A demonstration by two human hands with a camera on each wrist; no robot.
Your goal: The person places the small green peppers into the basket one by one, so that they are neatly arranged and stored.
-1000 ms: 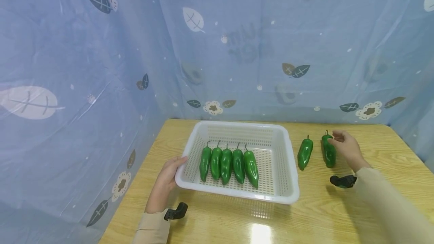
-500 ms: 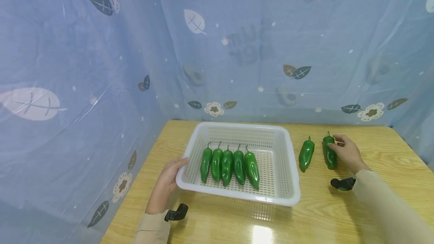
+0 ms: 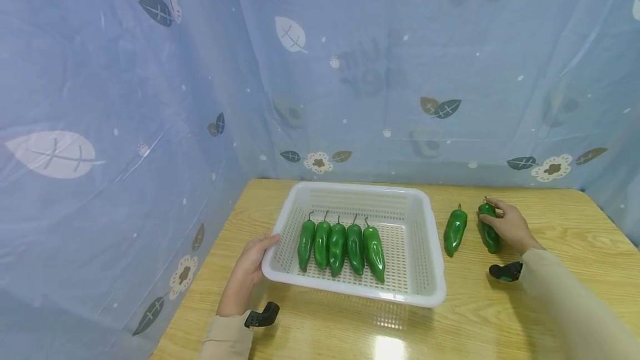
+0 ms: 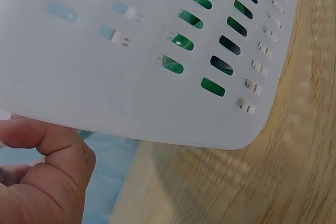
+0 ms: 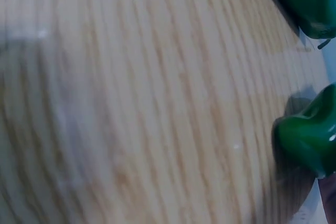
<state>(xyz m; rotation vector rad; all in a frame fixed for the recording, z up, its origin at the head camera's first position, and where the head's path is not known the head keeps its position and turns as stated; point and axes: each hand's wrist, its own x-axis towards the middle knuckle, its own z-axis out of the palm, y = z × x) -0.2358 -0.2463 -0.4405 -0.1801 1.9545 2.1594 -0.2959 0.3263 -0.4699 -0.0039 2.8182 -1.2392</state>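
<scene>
A white plastic basket (image 3: 350, 289) with slotted walls stands mid-table in the head view, several long green peppers (image 3: 337, 250) lined up inside it. My left hand (image 3: 254, 255) grips its left rim, thumb over the edge; the left wrist view shows curled fingers (image 4: 63, 150) against the basket wall (image 4: 131, 108). To the right of the basket, my right hand (image 3: 509, 228) holds a green pepper (image 3: 488, 236) near its stem end between thumb and fingers. That pepper (image 5: 310, 135) is partly seen at the right wrist view's edge.
Another green pepper (image 3: 455, 231) lies on the wooden table (image 3: 320, 332) between the basket and the right hand. A blue patterned curtain (image 3: 370, 71) hangs behind the table and along its left side.
My right thumb and fingers have closed in around the pepper at its upper end. The left hand keeps its hold on the basket. The whole head view has shifted slightly.
</scene>
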